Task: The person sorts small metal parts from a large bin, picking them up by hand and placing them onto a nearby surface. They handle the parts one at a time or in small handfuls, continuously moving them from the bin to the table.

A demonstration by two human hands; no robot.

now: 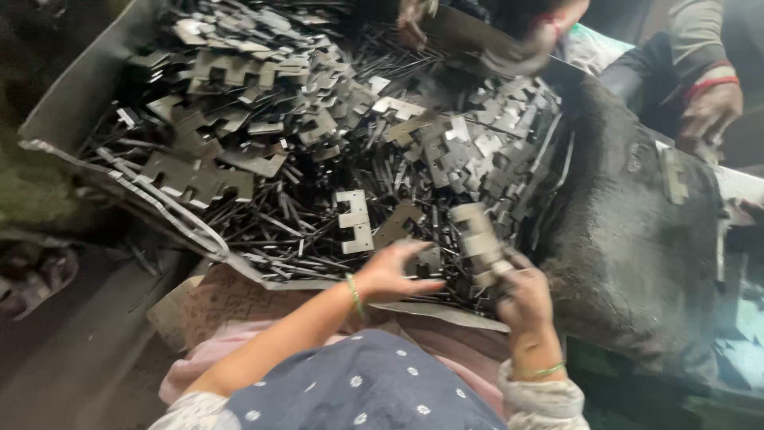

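A big heap of thin grey E-shaped metal plates fills a shallow metal tray in front of me. My right hand grips a stacked bundle of these plates, held tilted above the tray's near edge. My left hand hovers with fingers spread over loose plates and thin strips at the near side of the pile, just left of the bundle. One pale E-shaped plate lies flat a little beyond the left hand.
A dark, dusty block stands to the right of the tray. Other people's hands work at the far side: one hand with a red band at the upper right, another hand at the top. Patterned cardboard lies under the tray's near edge.
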